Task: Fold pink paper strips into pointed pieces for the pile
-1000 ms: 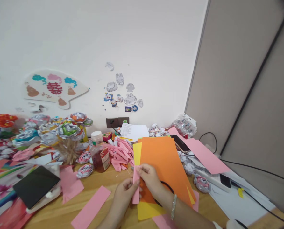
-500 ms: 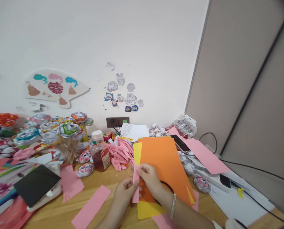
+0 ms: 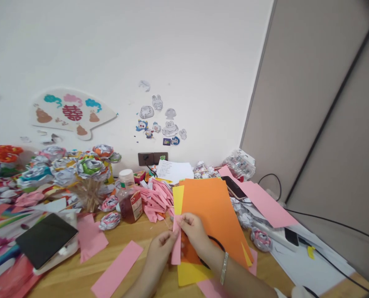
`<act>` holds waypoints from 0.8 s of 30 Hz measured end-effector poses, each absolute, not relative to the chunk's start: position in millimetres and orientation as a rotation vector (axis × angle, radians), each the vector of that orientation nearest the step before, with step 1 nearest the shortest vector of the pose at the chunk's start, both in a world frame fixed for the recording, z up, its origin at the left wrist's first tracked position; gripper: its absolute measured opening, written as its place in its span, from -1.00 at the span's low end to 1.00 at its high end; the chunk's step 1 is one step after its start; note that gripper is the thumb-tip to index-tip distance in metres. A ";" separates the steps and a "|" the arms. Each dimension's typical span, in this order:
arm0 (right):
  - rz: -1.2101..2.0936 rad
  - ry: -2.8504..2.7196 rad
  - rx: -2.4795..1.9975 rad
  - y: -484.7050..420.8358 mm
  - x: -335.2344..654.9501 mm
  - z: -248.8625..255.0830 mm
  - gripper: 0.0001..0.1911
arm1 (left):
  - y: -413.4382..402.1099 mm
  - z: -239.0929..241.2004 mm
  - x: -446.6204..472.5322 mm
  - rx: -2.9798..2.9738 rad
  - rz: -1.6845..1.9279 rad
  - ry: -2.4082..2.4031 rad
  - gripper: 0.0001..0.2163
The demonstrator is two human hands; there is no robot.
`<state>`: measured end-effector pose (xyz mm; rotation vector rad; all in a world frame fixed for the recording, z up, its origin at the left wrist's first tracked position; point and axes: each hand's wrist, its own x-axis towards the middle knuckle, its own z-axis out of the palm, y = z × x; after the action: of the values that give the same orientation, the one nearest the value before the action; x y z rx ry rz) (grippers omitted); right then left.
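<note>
A narrow pink paper strip stands nearly upright between my two hands. My right hand pinches its upper end with thumb and finger. Lower down, my left hand is closed on the strip's left edge, thumb on top; its other fingers are partly hidden behind the paper. Beneath my right hand lie a stack of orange paper and a yellow sheet. A flat pink paper rectangle rests on the table to the left of my left forearm.
A bottle of reddish liquid stands beside a heap of folded pink strips. Paper flowers crowd the left back. A black tablet lies at left. A phone, cables and pink sheets fill the right side.
My left thumb has slid slightly up and to the left along the strip's edge. My right hand keeps its pinch at the top. The view has shifted slightly.
</note>
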<state>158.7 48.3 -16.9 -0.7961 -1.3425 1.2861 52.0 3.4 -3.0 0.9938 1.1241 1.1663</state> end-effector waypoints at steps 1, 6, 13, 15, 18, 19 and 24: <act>1.283 -1.341 -0.799 48.3 158.6 -17.5 -0.70 | 3.5 -3.5 51.7 0.996 1.167 1.127 -0.63; 1.288 -1.342 -0.799 46.6 157.5 -17.0 -0.69 | 4.6 -6.2 48.3 1.083 1.167 1.155 -0.64; 1.261 -1.342 -0.785 43.9 157.1 -10.7 -0.67 | 5.4 -7.3 48.8 1.114 1.144 1.189 -0.63; 1.241 -1.341 -0.781 45.1 157.3 -11.4 -0.67 | 6.5 -8.9 49.0 1.132 1.118 1.216 -0.62; 1.211 -1.344 -0.787 47.4 157.7 -13.9 -0.69 | 9.6 -12.5 47.9 1.147 1.080 1.230 -0.61; 1.199 -1.349 -0.792 47.9 157.9 -14.5 -0.70 | 10.9 -13.7 47.1 1.168 1.080 1.246 -0.60; 1.142 -1.367 -0.825 47.9 159.4 -14.0 -0.67 | 14.2 -18.9 44.6 1.341 1.158 1.364 -0.56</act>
<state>159.4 47.9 -14.0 -0.8247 -1.3666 1.1423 44.6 14.2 -18.9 1.3411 1.3640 1.1578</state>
